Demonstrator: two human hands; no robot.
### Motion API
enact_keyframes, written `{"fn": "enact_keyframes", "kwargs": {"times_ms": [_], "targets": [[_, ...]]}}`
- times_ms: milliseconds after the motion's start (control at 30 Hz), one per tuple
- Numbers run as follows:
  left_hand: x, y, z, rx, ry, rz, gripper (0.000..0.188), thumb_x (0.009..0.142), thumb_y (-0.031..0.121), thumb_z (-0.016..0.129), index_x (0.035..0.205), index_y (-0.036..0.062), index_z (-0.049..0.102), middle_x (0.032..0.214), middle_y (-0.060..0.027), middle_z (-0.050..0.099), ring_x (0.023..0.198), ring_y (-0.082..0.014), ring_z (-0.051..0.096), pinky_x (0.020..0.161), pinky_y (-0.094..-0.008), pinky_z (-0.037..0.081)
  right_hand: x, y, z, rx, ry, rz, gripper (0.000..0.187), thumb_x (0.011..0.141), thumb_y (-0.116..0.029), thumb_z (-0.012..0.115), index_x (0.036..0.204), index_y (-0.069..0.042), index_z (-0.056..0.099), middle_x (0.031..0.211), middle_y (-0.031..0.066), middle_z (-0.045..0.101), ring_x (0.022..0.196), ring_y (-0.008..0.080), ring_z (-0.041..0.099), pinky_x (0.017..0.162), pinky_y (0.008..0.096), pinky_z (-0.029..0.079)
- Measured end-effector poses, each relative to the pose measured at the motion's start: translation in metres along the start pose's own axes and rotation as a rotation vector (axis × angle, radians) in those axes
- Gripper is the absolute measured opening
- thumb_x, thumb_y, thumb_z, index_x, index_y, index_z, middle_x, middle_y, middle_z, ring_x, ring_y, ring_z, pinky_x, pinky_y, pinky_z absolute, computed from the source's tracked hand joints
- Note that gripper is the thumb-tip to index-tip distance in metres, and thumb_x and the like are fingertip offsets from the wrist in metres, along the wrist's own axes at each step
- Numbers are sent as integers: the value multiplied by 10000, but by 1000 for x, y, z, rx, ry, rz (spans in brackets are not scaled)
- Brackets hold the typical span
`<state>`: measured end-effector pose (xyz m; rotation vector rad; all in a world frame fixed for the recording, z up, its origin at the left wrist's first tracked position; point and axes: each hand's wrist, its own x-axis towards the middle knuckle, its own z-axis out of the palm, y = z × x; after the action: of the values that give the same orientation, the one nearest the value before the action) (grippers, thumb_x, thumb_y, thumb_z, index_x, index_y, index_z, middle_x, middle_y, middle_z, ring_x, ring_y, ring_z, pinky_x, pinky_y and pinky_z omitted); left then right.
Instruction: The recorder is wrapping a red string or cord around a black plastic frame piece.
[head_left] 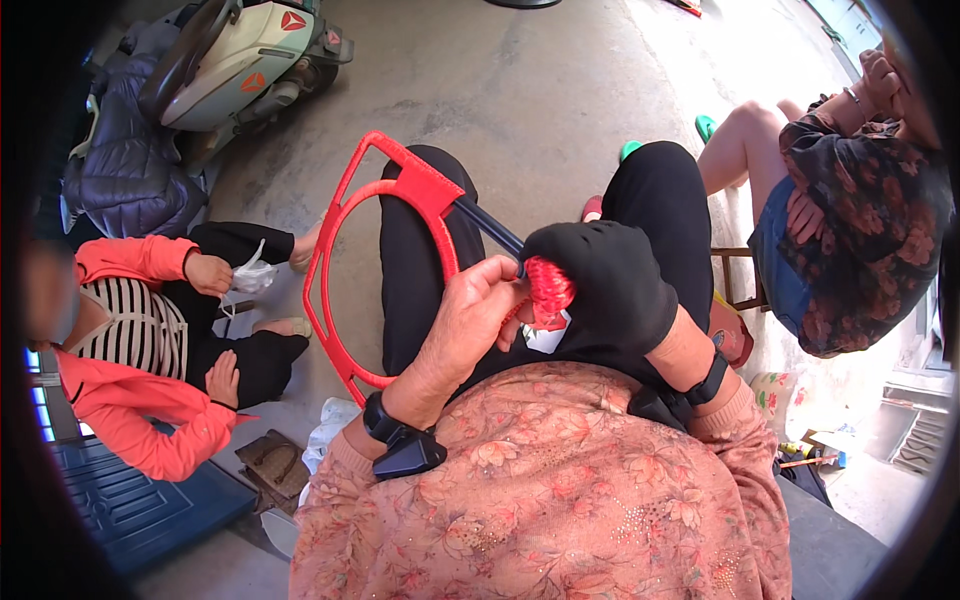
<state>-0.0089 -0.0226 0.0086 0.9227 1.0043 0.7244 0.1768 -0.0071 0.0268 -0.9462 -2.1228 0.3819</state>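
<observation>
While raised from the lower edge with elbows bent, turned inward to meet above the lap. On the left, a bare hand, slanting up and to the right, with thumb and fingertips pinched together at the meeting of a dark blue rod and a red woven bundle; impossible to tell whether gripping rod, bundle or both. On the right, a hand in a black glove, slanting up and to the left, curled around the red woven bundle in a closed fist. Poking out of the fist toward the bare fingertips, the bundle's rounded end. Up and to the left from the 2 hands, the dark blue rod, joined at its far end to a red frame with a round ring inside. Beside the left forearm, partly over the left thigh, the frame's open shape, left of both hands.
</observation>
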Motion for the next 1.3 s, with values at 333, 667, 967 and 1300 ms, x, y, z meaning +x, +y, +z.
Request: {"fn": "enact_keyframes", "kwargs": {"times_ms": [333, 667, 967, 1300], "targets": [[-3, 12, -1, 35, 53, -80, 168, 929, 209, 542, 872, 53, 566, 628, -38, 576, 444, -61, 470, 386, -198, 358, -11, 8, 4, 614, 45, 493, 298, 802, -138, 701, 1068, -59, 594, 877, 67, 664, 733, 198, 657, 660, 321, 519], [-8, 28, -7, -93, 146, -71, 181, 908, 208, 550, 822, 52, 575, 588, -35, 564, 390, -59, 426, 363, -201, 330, -106, 21, -62, 1023, -210, 921, 314, 795, -66, 710, 1080, 7, 598, 961, 45, 637, 847, 110, 598, 767, 250, 493], [-4, 18, -8, -79, 124, -59, 152, 913, 187, 541, 866, 47, 577, 598, -46, 569, 394, -69, 438, 357, -206, 340, -210, 42, -157, 721, -442, 1189, 321, 746, -41, 699, 1041, 7, 582, 952, 21, 620, 840, 115, 594, 757, 254, 495], [-2, 16, 3, 8, 84, -90, 196, 922, 210, 530, 943, 22, 581, 616, -40, 561, 410, -60, 425, 379, -195, 339, -117, -1, -65, 850, 122, 1051, 354, 824, -77, 674, 1149, 4, 558, 942, 8, 602, 835, 89, 578, 761, 232, 482]]}}
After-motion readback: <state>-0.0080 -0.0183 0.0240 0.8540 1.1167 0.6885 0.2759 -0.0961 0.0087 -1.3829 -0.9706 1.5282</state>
